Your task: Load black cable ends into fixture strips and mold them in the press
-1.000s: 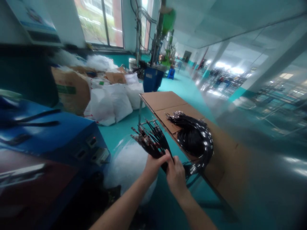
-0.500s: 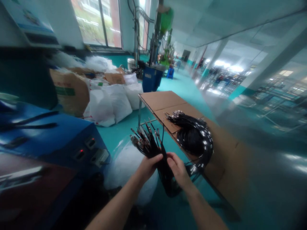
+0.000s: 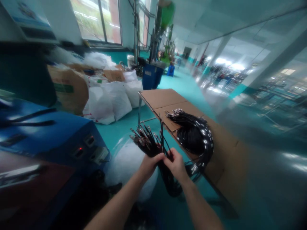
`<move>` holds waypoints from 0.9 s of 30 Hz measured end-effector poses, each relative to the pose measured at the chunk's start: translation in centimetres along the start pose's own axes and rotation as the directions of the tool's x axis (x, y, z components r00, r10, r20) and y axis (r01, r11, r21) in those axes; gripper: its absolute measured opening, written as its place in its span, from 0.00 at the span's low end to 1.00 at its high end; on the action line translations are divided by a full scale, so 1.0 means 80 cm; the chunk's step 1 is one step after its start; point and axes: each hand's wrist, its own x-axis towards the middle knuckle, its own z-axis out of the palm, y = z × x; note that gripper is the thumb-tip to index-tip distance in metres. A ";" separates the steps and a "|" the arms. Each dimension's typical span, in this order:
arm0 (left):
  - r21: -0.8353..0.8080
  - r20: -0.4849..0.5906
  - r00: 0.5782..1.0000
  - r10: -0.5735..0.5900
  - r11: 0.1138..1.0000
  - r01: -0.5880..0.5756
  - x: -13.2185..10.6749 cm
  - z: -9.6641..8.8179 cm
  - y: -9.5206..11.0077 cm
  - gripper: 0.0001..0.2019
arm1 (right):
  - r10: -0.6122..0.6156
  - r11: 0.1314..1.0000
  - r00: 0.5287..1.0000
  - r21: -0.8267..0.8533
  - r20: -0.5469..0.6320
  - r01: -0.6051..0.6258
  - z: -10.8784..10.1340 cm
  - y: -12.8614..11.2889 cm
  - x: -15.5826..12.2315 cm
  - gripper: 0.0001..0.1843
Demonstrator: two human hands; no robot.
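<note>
A thick bundle of black cables point(image 3: 146, 142) with metal connector ends fans out up and to the left from my hands. My left hand point(image 3: 151, 164) is wrapped round the bundle from the left, its thumb across the front. From the right, my right hand point(image 3: 175, 163) pinches a few of the black cables apart from the rest, close to my left thumb. The cables hang below my hands in a loop that runs toward the table. A larger coil of black cables point(image 3: 203, 134) with shiny bands lies on the cardboard-covered table point(image 3: 165, 97).
A blue machine point(image 3: 59, 127) with red-lit switches stands close on the left. A clear plastic bag point(image 3: 127, 166) sits on the floor below my hands. White sacks point(image 3: 105, 102) are piled behind, and a blue bin point(image 3: 151, 76) stands past the table.
My right hand has closed in on the bundle beside my left thumb. A few cables now lean apart on the right of the bundle. My left hand keeps its hold.
</note>
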 end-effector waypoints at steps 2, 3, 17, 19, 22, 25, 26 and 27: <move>0.065 -0.020 1.000 0.003 0.998 -0.001 0.000 0.002 -0.001 0.16 | -0.054 0.996 0.999 -0.078 0.008 0.054 -0.002 -0.003 0.001 0.15; 0.102 -0.037 0.999 0.003 0.995 0.000 0.001 0.003 -0.001 0.16 | -0.051 0.995 0.998 -0.079 0.040 0.054 -0.003 -0.005 0.001 0.14; 0.196 0.222 0.975 -0.034 0.981 -0.011 -0.005 -0.012 0.013 0.10 | 0.188 0.770 0.969 0.636 -0.162 -0.043 -0.039 -0.005 0.025 0.11; 0.255 0.272 0.961 -0.051 0.967 -0.020 -0.006 -0.011 0.012 0.09 | 0.131 0.804 0.979 0.594 -0.156 -0.013 -0.030 -0.013 0.033 0.10; 0.308 0.284 0.958 -0.044 0.950 -0.048 -0.006 -0.014 0.007 0.09 | 0.009 0.904 0.995 0.426 -0.104 0.036 -0.008 -0.032 0.042 0.11; 0.305 0.222 0.974 -0.050 0.952 -0.020 -0.007 -0.019 0.002 0.12 | -0.122 0.985 0.992 0.121 0.012 0.120 0.013 -0.049 0.042 0.13; 0.289 0.196 0.979 -0.054 0.957 -0.005 -0.008 -0.021 0.000 0.15 | -0.144 0.989 0.989 0.045 0.037 0.143 0.017 -0.052 0.042 0.14; 0.264 0.173 0.984 -0.053 0.965 0.006 -0.008 -0.023 -0.001 0.19 | -0.149 0.989 0.988 -0.003 0.050 0.149 0.021 -0.053 0.041 0.16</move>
